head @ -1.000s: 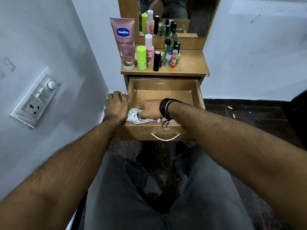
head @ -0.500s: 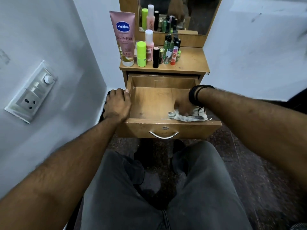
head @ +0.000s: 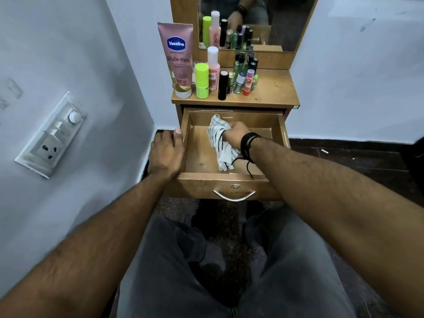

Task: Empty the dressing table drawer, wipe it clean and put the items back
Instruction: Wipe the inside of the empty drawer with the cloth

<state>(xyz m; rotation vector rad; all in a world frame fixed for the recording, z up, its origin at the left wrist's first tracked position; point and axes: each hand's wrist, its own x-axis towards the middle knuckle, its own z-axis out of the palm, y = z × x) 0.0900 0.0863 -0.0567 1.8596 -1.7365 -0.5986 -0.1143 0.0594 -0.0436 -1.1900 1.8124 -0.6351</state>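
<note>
Open wooden drawer [head: 281, 131], pulled out from the dressing table [head: 273, 90], its floor bare apart from a striped white cloth [head: 220, 143]. The right hand [head: 234, 136] reaches in from the right with the forearm crossing the drawer's front edge, fingers curled round the cloth, holding it near the back wall while its loose end trails toward the front. Black wrist cords [head: 249, 143] hang from that wrist. The left hand [head: 166, 152] rests on the drawer's left wall, fingers bent over the outside, thumb along the top edge. Vaseline tube [head: 179, 58], green stick [head: 202, 80] and small bottles stand on the tabletop below the mirror [head: 286, 24].
</note>
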